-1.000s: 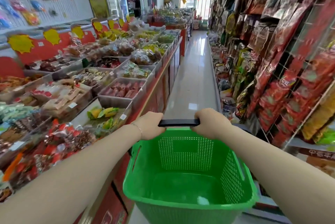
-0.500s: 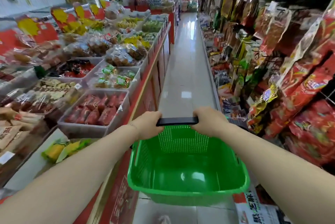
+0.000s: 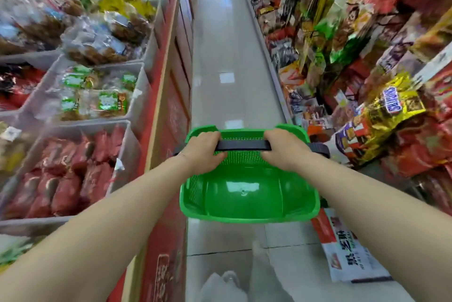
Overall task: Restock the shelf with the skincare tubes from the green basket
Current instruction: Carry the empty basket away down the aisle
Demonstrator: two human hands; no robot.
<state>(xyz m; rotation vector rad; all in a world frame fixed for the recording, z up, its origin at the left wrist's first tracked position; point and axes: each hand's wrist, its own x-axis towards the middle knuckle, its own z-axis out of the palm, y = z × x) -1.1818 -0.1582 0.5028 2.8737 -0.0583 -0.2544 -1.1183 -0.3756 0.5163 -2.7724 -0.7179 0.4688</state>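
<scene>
Both fists clenched on the black handle (image 3: 243,145): left hand (image 3: 204,153), right hand (image 3: 285,150), set apart, likely for balance. Green basket (image 3: 249,213) carried out front over the aisle floor (image 3: 220,44). No skincare tubes visible inside.

"SNICKERS" is read on a blue label across a gold snack bag (image 3: 391,106) at three o'clock. Large Chinese characters are printed on a floor-level sign (image 3: 352,262) at five o'clock.
</scene>
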